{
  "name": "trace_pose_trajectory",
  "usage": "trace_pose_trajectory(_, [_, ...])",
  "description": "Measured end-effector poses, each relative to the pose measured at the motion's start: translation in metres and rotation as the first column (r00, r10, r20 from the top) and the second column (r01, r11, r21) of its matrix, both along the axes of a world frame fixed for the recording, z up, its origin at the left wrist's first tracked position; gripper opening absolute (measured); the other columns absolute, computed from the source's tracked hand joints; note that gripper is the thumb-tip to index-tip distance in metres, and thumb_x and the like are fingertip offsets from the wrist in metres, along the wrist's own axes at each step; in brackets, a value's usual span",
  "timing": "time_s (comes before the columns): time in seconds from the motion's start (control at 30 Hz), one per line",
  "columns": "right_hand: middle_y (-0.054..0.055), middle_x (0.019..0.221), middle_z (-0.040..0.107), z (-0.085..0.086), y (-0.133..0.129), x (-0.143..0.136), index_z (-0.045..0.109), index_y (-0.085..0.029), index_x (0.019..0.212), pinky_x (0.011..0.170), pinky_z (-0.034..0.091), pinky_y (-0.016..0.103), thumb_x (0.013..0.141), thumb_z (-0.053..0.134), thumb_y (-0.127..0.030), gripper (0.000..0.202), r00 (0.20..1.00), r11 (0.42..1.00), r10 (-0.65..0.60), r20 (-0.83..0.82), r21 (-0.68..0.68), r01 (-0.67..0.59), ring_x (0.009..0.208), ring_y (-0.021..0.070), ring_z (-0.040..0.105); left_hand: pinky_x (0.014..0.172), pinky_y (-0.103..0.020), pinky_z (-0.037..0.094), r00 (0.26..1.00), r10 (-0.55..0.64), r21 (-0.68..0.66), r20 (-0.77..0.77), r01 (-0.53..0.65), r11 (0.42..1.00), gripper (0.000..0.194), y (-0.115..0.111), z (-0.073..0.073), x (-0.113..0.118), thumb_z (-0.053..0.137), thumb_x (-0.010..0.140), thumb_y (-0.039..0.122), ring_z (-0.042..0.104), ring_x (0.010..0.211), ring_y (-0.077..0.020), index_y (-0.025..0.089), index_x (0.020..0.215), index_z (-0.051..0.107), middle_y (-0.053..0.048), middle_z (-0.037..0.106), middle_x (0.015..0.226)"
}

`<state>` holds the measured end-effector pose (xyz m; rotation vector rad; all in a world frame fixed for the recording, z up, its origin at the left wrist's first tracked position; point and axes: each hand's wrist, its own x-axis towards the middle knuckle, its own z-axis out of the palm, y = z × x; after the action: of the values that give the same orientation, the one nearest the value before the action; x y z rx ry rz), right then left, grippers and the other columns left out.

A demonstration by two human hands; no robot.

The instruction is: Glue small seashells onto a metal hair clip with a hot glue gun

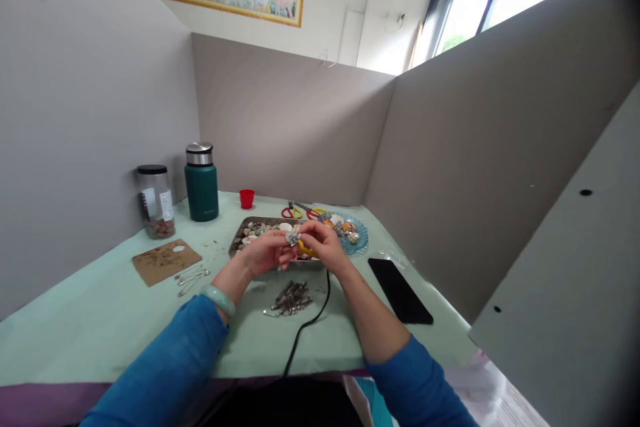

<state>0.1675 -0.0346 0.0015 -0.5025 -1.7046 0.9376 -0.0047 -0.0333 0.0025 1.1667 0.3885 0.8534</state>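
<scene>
Standing farthest left on the pale green cloth (75, 347), a clear jar with a black lid (157, 203) sits near a dark green bottle with a steel top (201, 188), both probably set well off to leave the near middle free. Nearer lies a flat brown cardboard rectangle (155, 271) with dark marks, and just right of it a loose cluster of silvery safety pins (193, 275), perhaps put there for the left hand's reach. A small red cup (247, 199) stands on the far side.

In the middle, the bare left hand (267, 252), its wrist ringed by a pale green bangle (219, 299), has thumb and fingers closed around a small silvery-grey piece (293, 238), raised before a metal tray (233, 247) of mixed shells or stones, presumably to be seen closely. A pile of slim metal clips (291, 298) lies nearer, seemingly bunched for easy picking. The bare right hand (324, 243) meets the piece from the right, thumb and fingers drawn together; whether they grip or merely touch it, I cannot tell.

Farther off lie red- and yellow-handled tools (291, 213). A blue scalloped plate (364, 235) right of the tray likely separates its colourful pieces from that mix. Farther right, a flat black slab (400, 290) lies aslant, apart from the right forearm, probably out of its way
</scene>
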Motion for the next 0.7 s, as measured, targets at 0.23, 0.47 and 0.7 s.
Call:
trace_pose_trajectory(0.23, [-0.001,0.073,0.055,-0.001,0.002,0.004,0.058,-0.019,0.081,0.061,0.042,0.025,0.076,0.064,-0.040,0.022,1.000,0.997,0.016,-0.019,-0.075,-0.017,0.063,0.0110,0.049,0.043,-0.024,0.049,0.996,0.087,0.013,0.003,-0.087,0.996,0.019,0.000,0.002,0.000,0.068,0.072,0.019,0.049,0.043,-0.0066,0.010,0.087,0.061,-0.002,0.059,0.068])
trace_pose_trajectory(0.47, [-0.004,0.059,0.048,-0.006,0.011,0.006,0.056,-0.018,0.076,0.056,0.039,0.023,0.075,0.063,-0.040,0.023,0.999,0.989,-0.010,-0.036,-0.146,0.005,0.055,0.0095,0.044,0.057,-0.026,0.053,0.968,0.248,0.045,0.034,-0.249,0.967,0.035,-0.002,0.006,0.000,0.069,0.063,0.006,0.060,0.059,-0.0108,0.014,0.096,0.062,-0.002,0.062,0.080])
trace_pose_trajectory(0.7, [-0.004,0.057,0.047,-0.005,0.012,0.004,0.054,-0.018,0.072,0.053,0.038,0.022,0.071,0.064,-0.046,0.030,0.997,0.980,-0.075,-0.010,-0.186,0.072,0.053,0.0093,0.043,0.062,-0.029,0.054,0.959,0.283,0.142,-0.023,-0.277,0.950,0.032,0.000,0.003,0.001,0.076,0.064,0.021,0.064,0.070,-0.0161,0.013,0.093,0.063,-0.005,0.064,0.084])
